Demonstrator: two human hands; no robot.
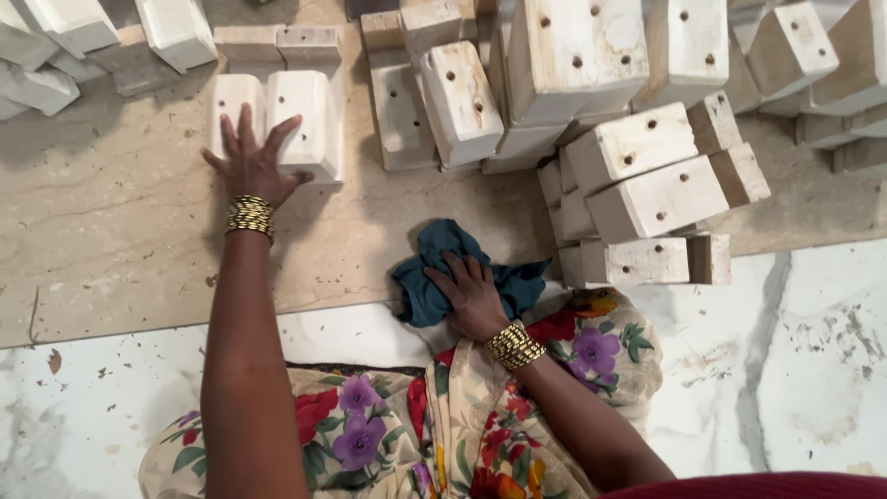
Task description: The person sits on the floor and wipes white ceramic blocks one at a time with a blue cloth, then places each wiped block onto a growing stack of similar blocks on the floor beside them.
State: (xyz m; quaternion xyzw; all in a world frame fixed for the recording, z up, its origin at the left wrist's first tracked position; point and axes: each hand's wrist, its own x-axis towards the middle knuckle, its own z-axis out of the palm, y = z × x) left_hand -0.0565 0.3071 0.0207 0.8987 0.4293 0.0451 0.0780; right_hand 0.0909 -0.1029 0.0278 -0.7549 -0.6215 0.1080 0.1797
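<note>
Left hand (251,159) lies spread flat on a pale rounded wooden block (303,125); right hand (473,296) presses, fingers curled, into a crumpled teal cloth (434,263) on the floor

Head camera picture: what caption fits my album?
Left hand rests on white wooden blocks; right hand presses a teal cloth.

The left hand (251,162) covers the near faces of two white blocks (277,125). Under the right hand (473,296), part of the blue cloth (434,277) is hidden. Far beyond both grips, the block piles (637,55) run off the top edge.
</note>
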